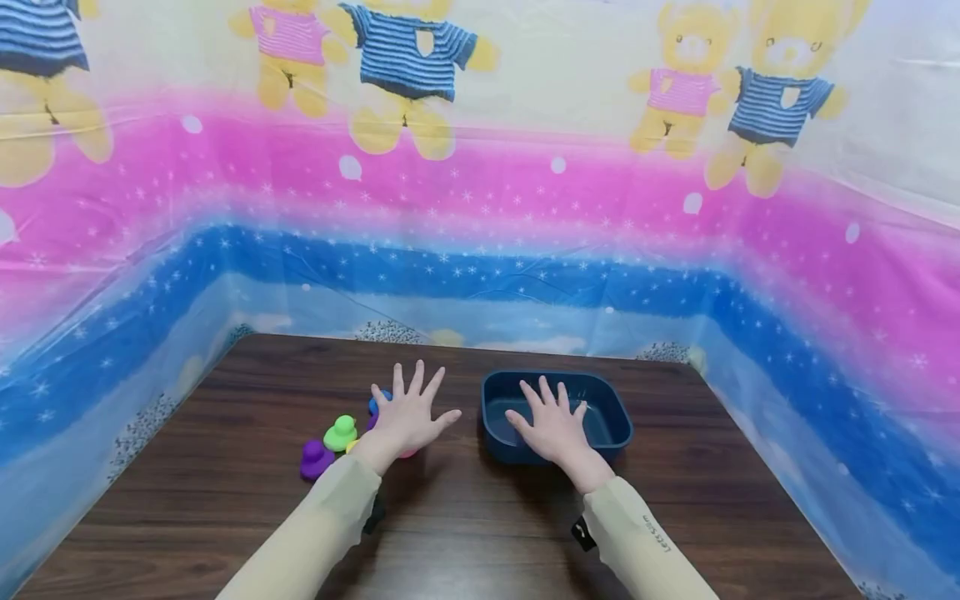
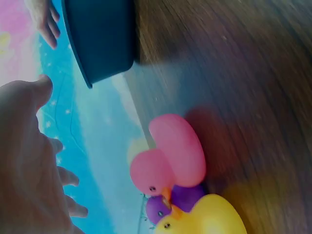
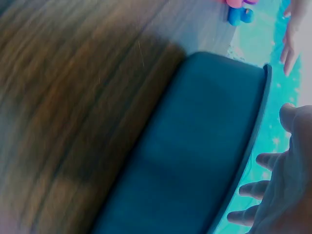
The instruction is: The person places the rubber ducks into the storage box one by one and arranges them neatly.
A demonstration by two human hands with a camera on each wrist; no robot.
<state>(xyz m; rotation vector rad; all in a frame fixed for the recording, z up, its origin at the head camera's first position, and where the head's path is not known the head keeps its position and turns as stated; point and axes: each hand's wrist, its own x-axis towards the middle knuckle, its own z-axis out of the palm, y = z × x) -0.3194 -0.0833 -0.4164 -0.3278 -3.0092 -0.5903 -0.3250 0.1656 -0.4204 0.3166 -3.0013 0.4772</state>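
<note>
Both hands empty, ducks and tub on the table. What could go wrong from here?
1. The pink duck, yellow duck and a purple duck sit close together; grabbing one could knock another.
2. The left hand partly hides the ducks from the head view, so a grasp there may be hard to check.
3. The right hand overlaps the tub in the head view; lowering it might bump the rim.

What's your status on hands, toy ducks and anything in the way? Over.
Left hand spread, empty, near toy ducks. Right hand spread, empty, over blue bin. Toy ducks on the table, ungripped; left hand partly hides some from the head view.
</note>
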